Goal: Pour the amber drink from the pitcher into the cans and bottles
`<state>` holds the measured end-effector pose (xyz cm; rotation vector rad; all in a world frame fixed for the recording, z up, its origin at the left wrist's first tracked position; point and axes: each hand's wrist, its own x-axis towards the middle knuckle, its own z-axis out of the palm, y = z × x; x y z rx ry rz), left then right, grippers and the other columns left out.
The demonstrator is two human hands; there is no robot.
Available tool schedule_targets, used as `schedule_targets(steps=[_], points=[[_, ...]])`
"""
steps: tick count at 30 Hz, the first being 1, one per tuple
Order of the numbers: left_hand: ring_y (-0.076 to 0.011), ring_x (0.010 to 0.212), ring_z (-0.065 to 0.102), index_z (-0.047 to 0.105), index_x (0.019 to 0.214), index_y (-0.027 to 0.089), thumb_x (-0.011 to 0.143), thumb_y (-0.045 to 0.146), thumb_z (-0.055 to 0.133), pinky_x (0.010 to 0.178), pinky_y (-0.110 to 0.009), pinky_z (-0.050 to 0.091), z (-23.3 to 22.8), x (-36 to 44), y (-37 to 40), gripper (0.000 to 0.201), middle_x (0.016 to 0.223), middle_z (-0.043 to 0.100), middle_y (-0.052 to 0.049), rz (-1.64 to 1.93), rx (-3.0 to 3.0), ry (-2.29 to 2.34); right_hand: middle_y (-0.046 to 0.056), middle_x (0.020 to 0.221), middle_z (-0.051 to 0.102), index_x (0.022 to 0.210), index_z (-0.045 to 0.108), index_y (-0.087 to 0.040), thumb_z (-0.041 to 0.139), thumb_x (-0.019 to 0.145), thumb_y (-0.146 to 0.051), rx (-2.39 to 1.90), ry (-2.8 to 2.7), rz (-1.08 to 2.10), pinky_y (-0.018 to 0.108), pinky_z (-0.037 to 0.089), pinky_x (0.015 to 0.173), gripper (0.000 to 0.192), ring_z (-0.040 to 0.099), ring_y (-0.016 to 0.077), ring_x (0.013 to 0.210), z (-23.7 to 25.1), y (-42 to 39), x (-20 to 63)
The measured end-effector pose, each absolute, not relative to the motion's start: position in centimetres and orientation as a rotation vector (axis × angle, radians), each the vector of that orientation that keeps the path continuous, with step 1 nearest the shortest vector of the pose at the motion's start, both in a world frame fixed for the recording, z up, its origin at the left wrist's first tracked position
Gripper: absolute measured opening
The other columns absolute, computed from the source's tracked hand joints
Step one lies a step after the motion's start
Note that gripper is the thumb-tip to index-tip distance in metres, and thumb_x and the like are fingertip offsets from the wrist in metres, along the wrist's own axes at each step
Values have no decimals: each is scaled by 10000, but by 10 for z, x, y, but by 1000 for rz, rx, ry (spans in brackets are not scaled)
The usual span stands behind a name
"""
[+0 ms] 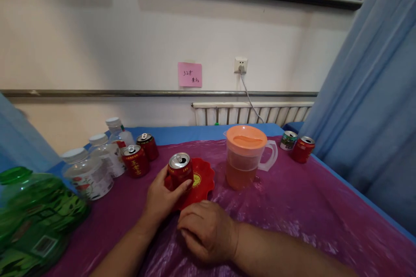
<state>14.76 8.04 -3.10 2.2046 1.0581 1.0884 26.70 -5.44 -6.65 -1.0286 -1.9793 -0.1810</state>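
My left hand (160, 201) is wrapped around a red drink can (180, 172) with a silver top, standing on a red scalloped plate (203, 181). My right hand (208, 229) rests knuckles-up on the purple plastic table cover just in front of the plate, fingers curled, holding nothing that I can see. A clear pitcher with an orange lid (246, 156), part full of amber liquid, stands right of the plate.
Two more red cans (136, 160) and three clear white-capped bottles (87, 173) stand at the left. A green bottle (29, 212) lies at the near left. Two cans (302, 148) sit at the far right. Blue curtain (373, 117) hangs along the right edge.
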Motion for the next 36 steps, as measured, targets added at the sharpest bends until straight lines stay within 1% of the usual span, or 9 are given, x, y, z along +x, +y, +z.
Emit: schedule_targets(steps=[6, 13, 17, 19, 22, 24, 26, 31, 36], points=[[-321, 1037, 707, 597, 1270, 162, 701, 573, 749, 903, -430, 567, -36, 145, 81, 718, 1182, 733, -115, 1065, 2207, 1055, 62, 951, 710, 986, 574, -194, 524, 860, -179, -1014, -1988, -257, 336, 499, 699, 137, 621, 184, 778, -44, -71, 263], [-331, 1114, 676, 596, 1281, 210, 716, 512, 755, 976, -465, 525, -39, 144, 81, 661, 1248, 711, -106, 1032, 2239, 998, 140, 1260, 600, 1324, 486, -189, 574, 864, -90, -1196, -1774, -401, 407, 498, 963, 478, 573, 241, 1182, -6, -131, 320], [-334, 1191, 638, 587, 1282, 208, 714, 494, 759, 1033, -488, 480, -40, 144, 83, 659, 1290, 687, -115, 1009, 2251, 1002, 172, 1398, 481, 1334, 502, -200, 697, 849, -271, -1428, -1168, -641, 530, 413, 1044, 528, 455, 325, 1329, -11, -133, 388], [-339, 1213, 624, 577, 1292, 195, 715, 489, 757, 1040, -495, 471, -41, 144, 84, 672, 1306, 674, -128, 1009, 2262, 1011, 169, 1365, 508, 1333, 497, -194, 685, 862, -418, -1476, -877, -490, 489, 462, 960, 554, 522, 312, 1239, -17, -123, 419], [-344, 1214, 621, 571, 1294, 183, 708, 455, 764, 1042, -500, 464, -42, 143, 85, 674, 1310, 669, -139, 1004, 2274, 1034, 90, 994, 656, 1053, 632, -174, 664, 838, -595, -1506, -702, -100, 383, 480, 824, 474, 613, 238, 906, -25, -109, 448], [-343, 1208, 623, 569, 1291, 184, 702, 428, 772, 1048, -497, 455, -42, 143, 85, 669, 1305, 670, -135, 997, 2277, 1049, 33, 736, 622, 793, 632, -181, 651, 816, -668, -1503, -711, 64, 330, 460, 710, 488, 567, 191, 712, -30, -102, 455], [-337, 1204, 623, 570, 1286, 189, 705, 415, 777, 1052, -488, 447, -41, 142, 84, 657, 1302, 672, -128, 984, 2289, 1055, -4, 608, 544, 655, 561, -200, 611, 814, -723, -1470, -722, 139, 301, 430, 608, 549, 501, 156, 593, -32, -97, 455], [-320, 1226, 605, 561, 1292, 207, 733, 410, 777, 1073, -480, 409, -43, 140, 82, 633, 1321, 664, -116, 949, 2352, 1056, -98, 509, 295, 602, 355, -250, 607, 785, -755, -1333, -666, 275, 263, 363, 455, 593, 307, 91, 433, -26, -87, 443], [-316, 1269, 583, 565, 1294, 238, 739, 412, 778, 1116, -485, 365, -48, 139, 81, 619, 1354, 651, -95, 935, 2377, 1039, -106, 494, 295, 593, 394, -236, 739, 723, -677, -1308, -681, 329, 234, 297, 414, 574, 267, 70, 421, -4, -77, 434]])
